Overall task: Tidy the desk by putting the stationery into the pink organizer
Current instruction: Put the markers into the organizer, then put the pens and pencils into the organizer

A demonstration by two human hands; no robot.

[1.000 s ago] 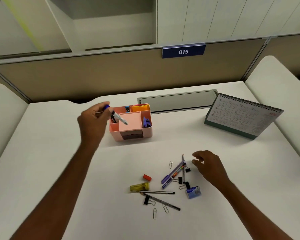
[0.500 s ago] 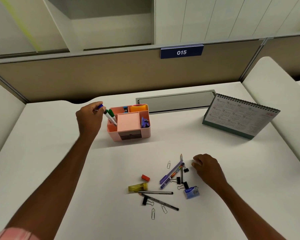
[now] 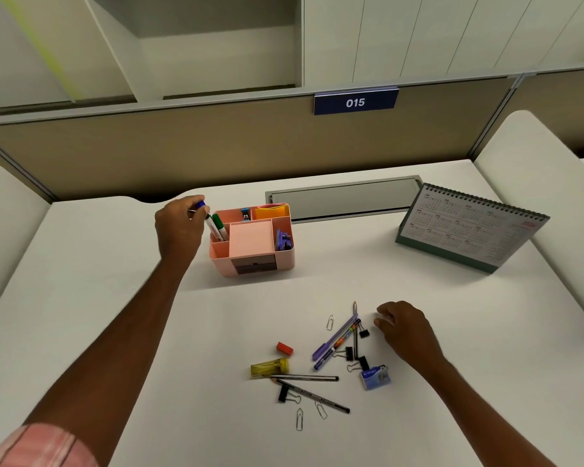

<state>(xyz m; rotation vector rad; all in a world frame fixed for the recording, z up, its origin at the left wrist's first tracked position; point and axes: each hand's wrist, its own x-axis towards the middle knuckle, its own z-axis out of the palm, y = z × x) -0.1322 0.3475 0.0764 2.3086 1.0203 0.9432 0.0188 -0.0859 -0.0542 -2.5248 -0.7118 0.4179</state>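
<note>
Left hand (image 3: 179, 227) pinches the blue-capped marker (image 3: 211, 224), tip in the pink organizer (image 3: 224, 264), left compartment; release once upright beside the green marker (image 3: 221, 227). Right hand (image 3: 407, 328) rests loosely curled, apparently empty.

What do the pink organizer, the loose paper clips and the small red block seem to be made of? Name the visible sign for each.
Pink organizer: likely moulded plastic, matt; thin even walls and rounded corners.
Paper clips: thin bent wire, silvery grey, probably metal.
Red block: perhaps a rubber eraser, dull and solid in colour; too small to be sure.
</note>
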